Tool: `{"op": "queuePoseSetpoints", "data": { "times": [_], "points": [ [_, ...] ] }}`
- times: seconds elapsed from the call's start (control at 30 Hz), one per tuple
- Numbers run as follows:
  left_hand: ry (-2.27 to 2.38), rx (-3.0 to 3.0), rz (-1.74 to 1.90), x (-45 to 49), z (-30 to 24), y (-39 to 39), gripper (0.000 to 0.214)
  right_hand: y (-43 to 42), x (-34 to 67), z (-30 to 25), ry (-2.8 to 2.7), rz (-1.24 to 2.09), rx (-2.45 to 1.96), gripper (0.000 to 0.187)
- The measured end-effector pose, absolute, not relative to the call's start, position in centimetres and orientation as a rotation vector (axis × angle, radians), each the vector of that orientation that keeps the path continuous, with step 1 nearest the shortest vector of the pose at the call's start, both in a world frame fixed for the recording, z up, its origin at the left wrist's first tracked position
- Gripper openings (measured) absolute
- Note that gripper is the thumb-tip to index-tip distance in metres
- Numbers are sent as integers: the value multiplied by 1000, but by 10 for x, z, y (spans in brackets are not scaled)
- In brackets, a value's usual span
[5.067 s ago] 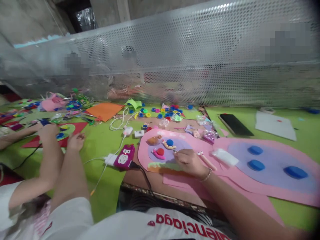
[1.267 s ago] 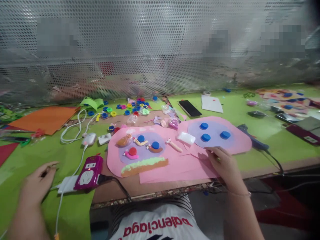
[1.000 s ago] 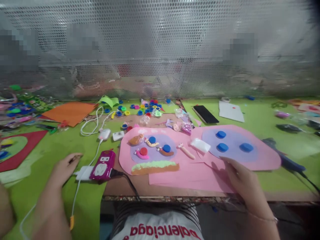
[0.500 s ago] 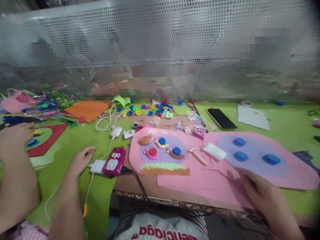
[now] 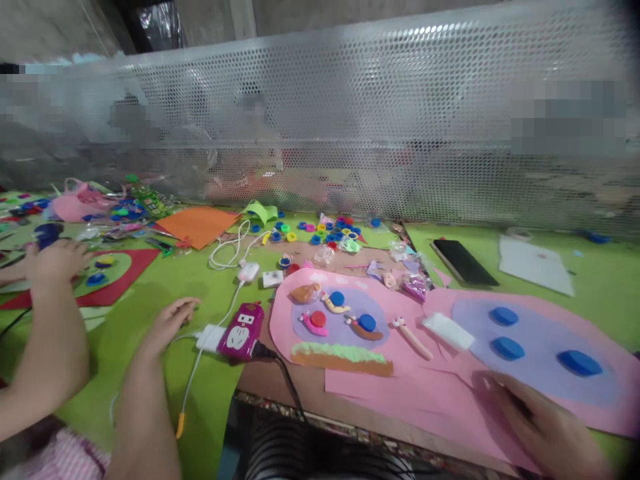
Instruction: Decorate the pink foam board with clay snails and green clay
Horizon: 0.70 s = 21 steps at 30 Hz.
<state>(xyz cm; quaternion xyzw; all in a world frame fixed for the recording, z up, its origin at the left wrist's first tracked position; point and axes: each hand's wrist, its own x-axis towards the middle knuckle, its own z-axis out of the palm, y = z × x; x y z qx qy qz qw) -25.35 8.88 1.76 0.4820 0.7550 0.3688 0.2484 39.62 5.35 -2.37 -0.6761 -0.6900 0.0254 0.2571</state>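
Pink cutout [image 5: 415,312], snail figures [image 5: 316,325] on it, lying on your bench [image 5: 210,413].
Your left hand [image 5: 173,323], loosely curled, near purple socket [image 5: 242,331]; right hand [image 5: 535,413], half-curled, at cutout's near edge; either's grip you cannot tell.

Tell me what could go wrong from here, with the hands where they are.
The right hand is close to a blue cap on the lilac oval; a brush might nudge it, though I cannot tell whether it is stuck down.
The left hand is near the white adapter beside the magenta power strip; a sideways move could knock it.
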Motion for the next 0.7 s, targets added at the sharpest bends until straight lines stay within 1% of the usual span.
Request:
{"op": "queuePoseSetpoints", "data": {
  "times": [0.1,0.23,0.33,0.43,0.5,0.57,0.7],
  "points": [
    [2097,1361,949,-254,15,89,53,53,395,-22,-1871,122,-1885,29],
    [2155,1450,818,-251,12,93,49,51,382,-13,-1819,43,-1939,33],
    [2179,1549,675,-249,11,97,46,51,371,-6,-1811,113,-1970,39],
    [2152,1580,602,-254,7,99,50,51,364,2,-1828,163,-2047,39],
    [2126,1570,671,-258,5,100,52,50,361,5,-1865,136,-2066,37],
    [2109,1535,817,-261,3,99,54,49,360,7,-1917,91,-2050,34],
    [2048,1513,1056,-258,3,97,52,47,361,4,-1972,14,-1983,34]
  ]
}}
